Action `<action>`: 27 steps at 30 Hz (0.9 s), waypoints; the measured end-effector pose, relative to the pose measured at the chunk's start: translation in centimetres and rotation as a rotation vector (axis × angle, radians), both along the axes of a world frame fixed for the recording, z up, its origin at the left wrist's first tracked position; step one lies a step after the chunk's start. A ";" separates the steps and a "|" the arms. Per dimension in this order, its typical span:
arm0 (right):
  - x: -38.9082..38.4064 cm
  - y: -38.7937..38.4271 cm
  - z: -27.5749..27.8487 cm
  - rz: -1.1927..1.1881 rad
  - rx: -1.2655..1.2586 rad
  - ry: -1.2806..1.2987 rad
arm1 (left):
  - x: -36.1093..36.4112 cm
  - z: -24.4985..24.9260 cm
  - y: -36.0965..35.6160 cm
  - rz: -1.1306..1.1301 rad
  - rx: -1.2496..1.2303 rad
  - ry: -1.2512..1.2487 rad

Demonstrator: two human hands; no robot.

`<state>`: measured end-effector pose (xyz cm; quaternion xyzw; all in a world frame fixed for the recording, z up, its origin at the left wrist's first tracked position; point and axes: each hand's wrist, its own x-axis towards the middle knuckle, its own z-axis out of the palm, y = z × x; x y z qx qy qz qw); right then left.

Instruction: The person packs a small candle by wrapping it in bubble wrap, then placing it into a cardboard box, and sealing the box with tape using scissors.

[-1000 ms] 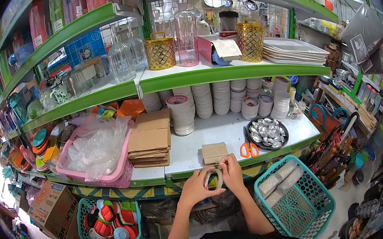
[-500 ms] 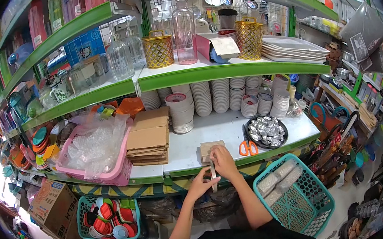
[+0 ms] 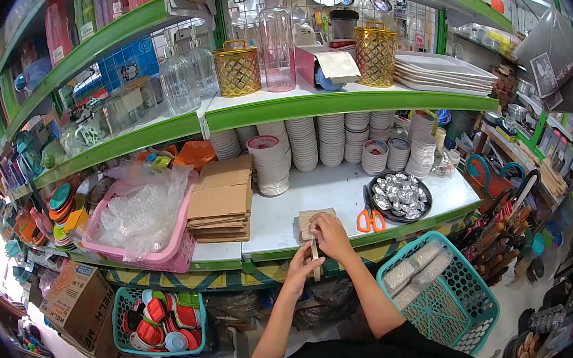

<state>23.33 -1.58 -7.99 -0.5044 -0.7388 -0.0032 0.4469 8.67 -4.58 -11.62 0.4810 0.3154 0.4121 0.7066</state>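
Observation:
At the front edge of the white shelf, my left hand (image 3: 299, 273) pinches a thin, pale tan piece (image 3: 314, 253), seen edge-on and upright, between thumb and fingers. My right hand (image 3: 331, 236) is closed at the upper end of the same piece, its fingertips bent down and partly hiding it. Just behind my fingers lies a small brown cardboard box (image 3: 305, 224), overlapped by the right hand in this view. Orange-handled scissors (image 3: 370, 220) rest to the right, beside a black round tray (image 3: 428, 210) of silver foil-wrapped pieces.
Flattened cardboard boxes (image 3: 215, 202) are stacked left of my hands, next to a pink basket (image 3: 183, 249) of bubble wrap. Stacked white bowls (image 3: 271, 170) line the back. Below stand a teal basket (image 3: 486, 298) with wrapped bundles and another teal basket (image 3: 121, 315) of colourful items.
My left hand has risen slightly toward the right hand, and its fingers have drawn closer around the thin tan piece. The view has shifted a little.

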 end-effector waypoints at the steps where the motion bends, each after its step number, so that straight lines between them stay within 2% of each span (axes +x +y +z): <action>1: 0.1 0.0 0.0 -0.002 -0.001 0.015 | 0.1 0.1 0.0 -0.004 -0.037 -0.015; 5: 0.2 0.2 -0.3 0.004 0.038 0.030 | 0.2 1.2 -0.3 0.013 -0.136 -0.052; 12: -0.1 0.0 -0.4 -0.005 0.027 0.028 | 0.3 -0.3 0.2 0.001 -0.132 -0.107; 14: -0.1 0.1 -0.5 -0.025 0.026 -0.008 | 0.1 -1.0 0.7 -0.038 -0.112 -0.048; 27: -0.2 -0.1 -0.5 -0.021 0.064 -0.018 | 0.1 -0.8 0.6 -0.068 -0.171 -0.123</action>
